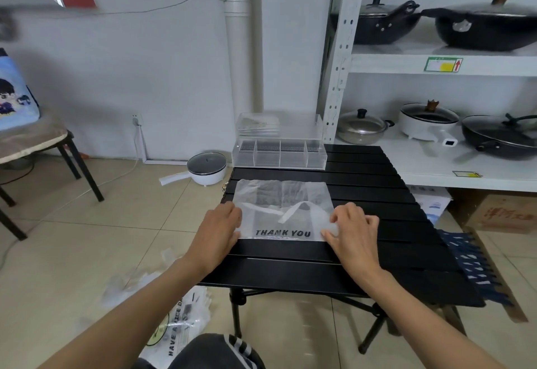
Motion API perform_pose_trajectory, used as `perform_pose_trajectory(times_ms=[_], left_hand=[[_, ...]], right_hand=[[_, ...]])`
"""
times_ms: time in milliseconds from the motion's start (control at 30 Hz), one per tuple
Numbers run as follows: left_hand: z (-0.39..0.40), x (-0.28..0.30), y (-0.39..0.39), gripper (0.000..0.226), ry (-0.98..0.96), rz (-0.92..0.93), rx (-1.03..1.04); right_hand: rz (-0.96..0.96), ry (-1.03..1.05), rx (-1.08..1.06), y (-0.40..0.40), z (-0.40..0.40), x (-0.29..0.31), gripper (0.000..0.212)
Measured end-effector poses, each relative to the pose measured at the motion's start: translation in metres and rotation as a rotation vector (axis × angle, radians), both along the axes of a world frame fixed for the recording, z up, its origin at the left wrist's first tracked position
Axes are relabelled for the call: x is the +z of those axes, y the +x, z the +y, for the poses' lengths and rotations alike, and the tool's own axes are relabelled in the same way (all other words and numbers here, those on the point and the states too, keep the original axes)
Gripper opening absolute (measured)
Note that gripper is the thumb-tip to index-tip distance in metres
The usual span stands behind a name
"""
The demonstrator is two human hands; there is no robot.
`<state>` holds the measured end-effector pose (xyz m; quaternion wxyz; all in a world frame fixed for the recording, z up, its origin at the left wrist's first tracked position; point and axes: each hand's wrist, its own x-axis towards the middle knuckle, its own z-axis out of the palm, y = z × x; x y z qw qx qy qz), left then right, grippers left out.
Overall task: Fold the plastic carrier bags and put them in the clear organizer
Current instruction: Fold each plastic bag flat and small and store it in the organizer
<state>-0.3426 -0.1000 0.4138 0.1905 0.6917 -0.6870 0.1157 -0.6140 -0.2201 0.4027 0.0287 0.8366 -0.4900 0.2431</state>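
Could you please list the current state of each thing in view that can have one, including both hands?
THANK YOU bag: folded flat on the table, not yet in the organizer.
Left hand: fingers on the bag's left edge.
Right hand: pinches the bag's right edge.
Clear organizer: lid up, front compartments look empty.
Black table: unfolded, standing.
Bags on the floor: loose, unfolded.
White pot on the floor: lid on.
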Motion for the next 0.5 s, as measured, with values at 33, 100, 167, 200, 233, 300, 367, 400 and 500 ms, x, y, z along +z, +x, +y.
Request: perform_pose_trajectory(times_ms=[33,100,167,200,233,300,367,400,500], left_hand=[[-0.001,0.001,-0.001,0.027,0.005,-0.076,-0.042],[-0.004,-0.001,-0.003,0.014,0.071,-0.096,-0.084],[-0.007,-0.002,-0.002,0.007,0.145,0.006,-0.082],[-0.010,-0.003,-0.001,0.011,0.164,0.058,-0.072],[-0.014,-0.004,0.001,0.016,0.187,0.097,-0.046],[-0.026,-0.003,0.003,0.032,0.249,0.152,0.036],[-0.038,-0.002,0.002,0.047,0.341,0.171,0.128],[-0.043,-0.002,0.002,0.052,0.382,0.170,0.161],[-0.053,0.000,-0.001,0.058,0.449,0.144,0.186]], right_hand=[[0.038,-0.039,0.046,0.001,0.001,0.001,0.024],[0.067,-0.062,0.148,0.002,-0.001,0.002,0.016],[0.090,-0.014,0.214,0.004,-0.004,0.004,0.012],[0.099,0.021,0.227,0.004,-0.007,0.004,0.019],[0.101,0.069,0.233,0.005,-0.010,0.004,0.025],[0.085,0.153,0.227,0.008,-0.014,0.007,0.031],[0.124,0.210,0.206,0.013,-0.018,0.012,0.037],[0.170,0.247,0.188,0.015,-0.020,0.013,0.041],[0.270,0.296,0.145,0.020,-0.028,0.014,0.045]])
